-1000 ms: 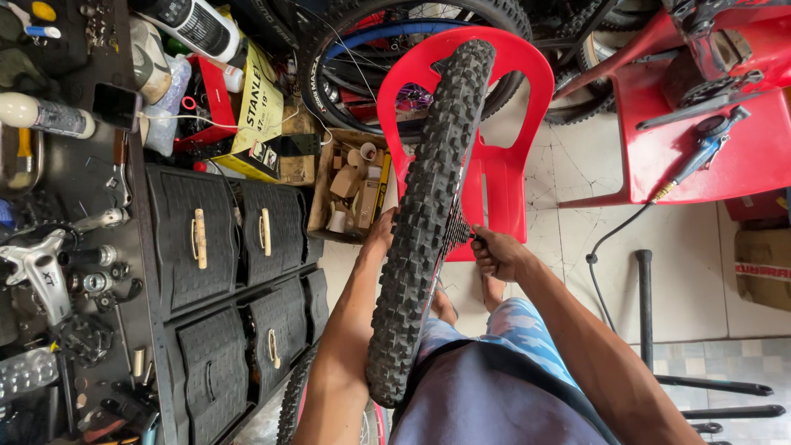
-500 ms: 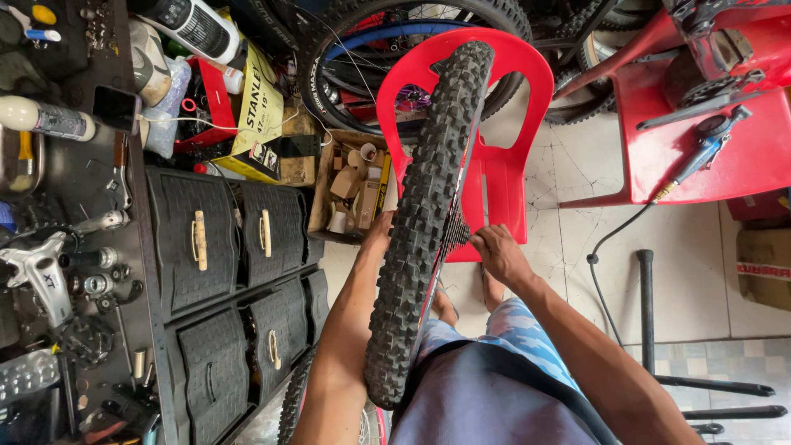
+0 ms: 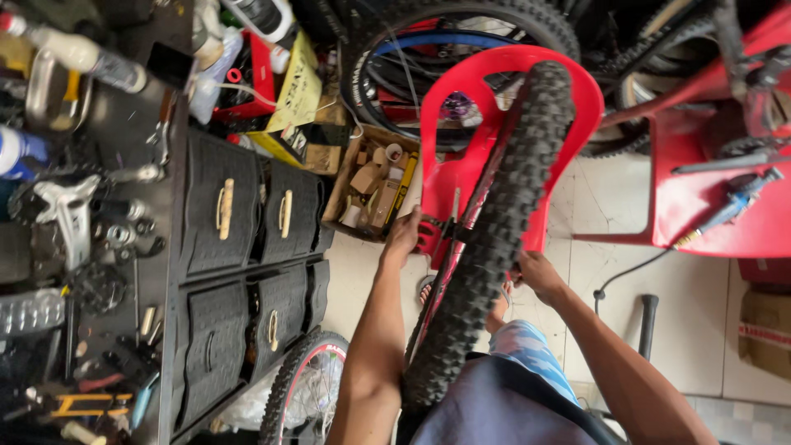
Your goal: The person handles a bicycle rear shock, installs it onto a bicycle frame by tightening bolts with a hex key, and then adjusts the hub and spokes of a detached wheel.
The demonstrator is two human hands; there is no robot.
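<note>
Presently we steady the knobby bicycle wheel [image 3: 494,239] upright against our lap, left hand [image 3: 404,237] gripping its near rim and right hand [image 3: 540,276] clasping the far side, before the red plastic chair [image 3: 461,107].

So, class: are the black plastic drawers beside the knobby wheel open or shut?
Shut. All four fronts of the black drawers sit flush with their frame, handles facing out, and no gap shows their insides.

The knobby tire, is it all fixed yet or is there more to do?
Not finished, it seems. Done: the knobby tire sits around its red rim, standing on the person's lap. In hand: the left hand grips the wheel's left side, while the right hand works at the tire's right edge. Left: that wheel is not on any bike.
</note>
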